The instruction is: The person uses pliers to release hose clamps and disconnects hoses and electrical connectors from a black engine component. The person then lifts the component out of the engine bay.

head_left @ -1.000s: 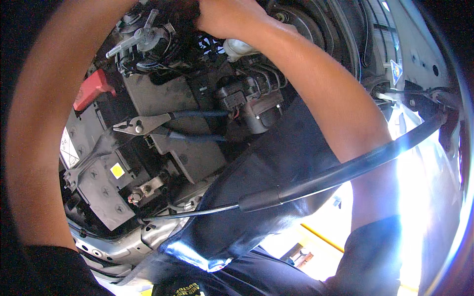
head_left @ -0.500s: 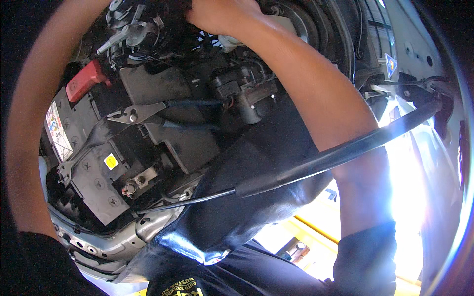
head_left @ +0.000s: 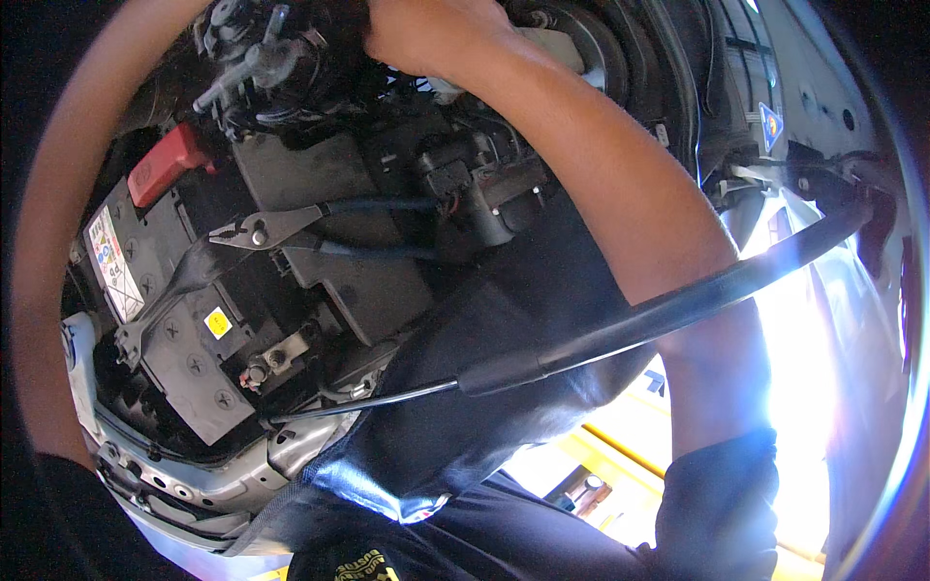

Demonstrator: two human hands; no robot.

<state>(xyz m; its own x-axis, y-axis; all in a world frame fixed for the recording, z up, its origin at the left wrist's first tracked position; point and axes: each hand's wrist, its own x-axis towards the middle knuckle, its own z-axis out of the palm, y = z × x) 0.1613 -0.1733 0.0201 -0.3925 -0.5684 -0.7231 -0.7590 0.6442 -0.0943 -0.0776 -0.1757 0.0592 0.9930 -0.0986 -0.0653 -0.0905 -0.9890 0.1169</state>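
Observation:
My right forearm crosses the engine bay from the lower right, and my right hand (head_left: 421, 37) is at the top edge, deep among dark engine parts. Its fingers are bent out of sight, so what they touch is hidden. My left arm runs up along the left rim, and the hand itself lies beyond the picture. A pair of pliers (head_left: 276, 228) with dark handles rests across a black cover (head_left: 310, 179). Left of it sits a grey car battery (head_left: 184, 334) with a red terminal cover (head_left: 170, 165). Grey metal linkage parts (head_left: 257, 73) stand near my right hand.
A black gas strut (head_left: 659, 315) slants across the bay from the right, below my forearm. A dark fender cover (head_left: 484, 320) drapes over the car's edge. The metal front crossmember (head_left: 194, 474) lies lower left, and yellow equipment (head_left: 620, 460) shows beyond the car.
The view has shifted slightly, showing a little more of the front-left edge. My right hand stays at nearly the same place; the pliers have not moved.

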